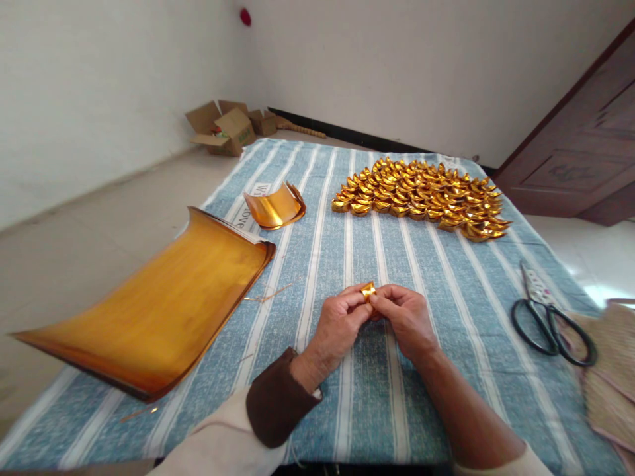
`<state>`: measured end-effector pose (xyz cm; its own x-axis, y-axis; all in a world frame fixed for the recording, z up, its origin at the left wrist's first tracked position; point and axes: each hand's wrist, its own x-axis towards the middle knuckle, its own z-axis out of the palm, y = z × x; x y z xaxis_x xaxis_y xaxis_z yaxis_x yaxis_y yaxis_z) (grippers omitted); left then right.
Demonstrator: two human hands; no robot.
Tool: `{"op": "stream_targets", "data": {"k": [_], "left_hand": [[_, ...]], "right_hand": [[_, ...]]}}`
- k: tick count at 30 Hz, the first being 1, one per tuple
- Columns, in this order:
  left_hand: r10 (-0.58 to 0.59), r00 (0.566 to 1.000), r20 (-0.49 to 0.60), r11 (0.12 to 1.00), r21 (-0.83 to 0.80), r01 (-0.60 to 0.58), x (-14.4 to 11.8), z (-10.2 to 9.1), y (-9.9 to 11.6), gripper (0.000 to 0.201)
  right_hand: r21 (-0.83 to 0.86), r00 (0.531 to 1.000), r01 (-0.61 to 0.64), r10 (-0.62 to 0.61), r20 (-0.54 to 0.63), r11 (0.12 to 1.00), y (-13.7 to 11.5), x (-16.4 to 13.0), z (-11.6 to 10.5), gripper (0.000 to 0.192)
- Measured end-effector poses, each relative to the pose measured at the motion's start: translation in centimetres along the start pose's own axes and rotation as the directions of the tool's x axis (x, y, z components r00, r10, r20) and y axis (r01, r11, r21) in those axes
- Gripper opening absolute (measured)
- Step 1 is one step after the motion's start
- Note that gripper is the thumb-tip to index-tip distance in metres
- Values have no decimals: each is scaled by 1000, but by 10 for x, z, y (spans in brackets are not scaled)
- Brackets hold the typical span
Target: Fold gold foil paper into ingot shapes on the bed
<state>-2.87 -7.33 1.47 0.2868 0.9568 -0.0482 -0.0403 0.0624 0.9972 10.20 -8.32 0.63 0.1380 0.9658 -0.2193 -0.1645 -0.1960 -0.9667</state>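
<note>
Head view: left hand (pixel 342 324) and right hand (pixel 404 317) are both pinching the foil piece (pixel 368 289); creasing calls for firm, even fingertip pressure.

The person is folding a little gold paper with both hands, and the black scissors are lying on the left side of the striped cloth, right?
Not quite. The head view shows both the left hand and right hand pinching the little gold paper, but the black scissors lie on the right side of the striped cloth, not the left.
</note>
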Motion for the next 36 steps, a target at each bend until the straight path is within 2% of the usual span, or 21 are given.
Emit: {"op": "stream_targets", "data": {"k": [9, 14, 17, 24, 36], "left_hand": [[-2, 1000, -16, 999, -45, 1, 0, 2, 1, 14], [-24, 998, -62, 999, -48, 21, -2, 4, 2, 12], [-26, 997, -71, 1000, -10, 26, -1, 4, 0, 9], [53, 998, -46, 986, 159, -45, -1, 1, -6, 12], [89, 996, -4, 972, 221, -86, -2, 0, -5, 17]], "right_hand": [[8, 999, 11, -10, -47, 1000, 0, -1, 1, 21], [-53, 998, 21, -24, -65, 998, -1, -1, 2, 20], [-71, 998, 21, -25, -64, 997, -1, -1, 2, 20], [-69, 996, 22, -28, -88, 997, 0, 0, 2, 22], [-64, 998, 25, -29, -55, 998, 3, 0, -2, 21]]}}
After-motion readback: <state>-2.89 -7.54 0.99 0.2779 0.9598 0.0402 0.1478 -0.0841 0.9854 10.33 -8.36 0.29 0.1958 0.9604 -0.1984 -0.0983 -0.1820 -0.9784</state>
